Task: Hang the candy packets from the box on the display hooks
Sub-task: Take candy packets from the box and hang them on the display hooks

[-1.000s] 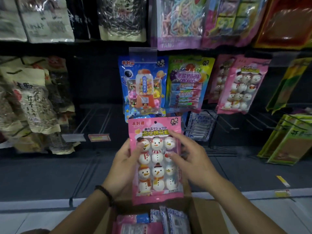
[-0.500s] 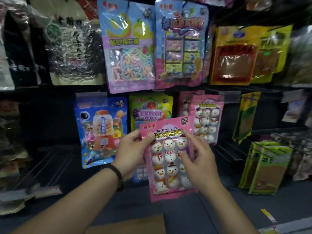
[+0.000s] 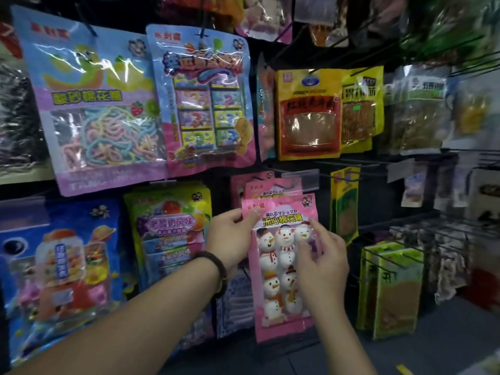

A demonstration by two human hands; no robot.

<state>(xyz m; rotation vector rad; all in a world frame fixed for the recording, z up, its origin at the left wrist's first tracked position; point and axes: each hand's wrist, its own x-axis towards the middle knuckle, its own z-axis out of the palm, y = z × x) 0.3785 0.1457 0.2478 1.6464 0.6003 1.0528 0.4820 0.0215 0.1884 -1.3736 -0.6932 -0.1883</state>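
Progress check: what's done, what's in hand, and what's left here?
Done: matching pink packets already hang on the display. In hand: the snowman packet, left hand pinching its top corner, right hand holding its right side, held up in front of them, not yet hooked. Left: hang it with them; the box is out of view, so remaining stock cannot be told.

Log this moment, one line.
left hand: pinches snowman packet top-left | right hand: holds its right edge | behind: matching packets hanging

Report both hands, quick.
Left hand: pinches the top-left corner of the pink plastic snowman candy packet.
Right hand: holds the same packet's right side.
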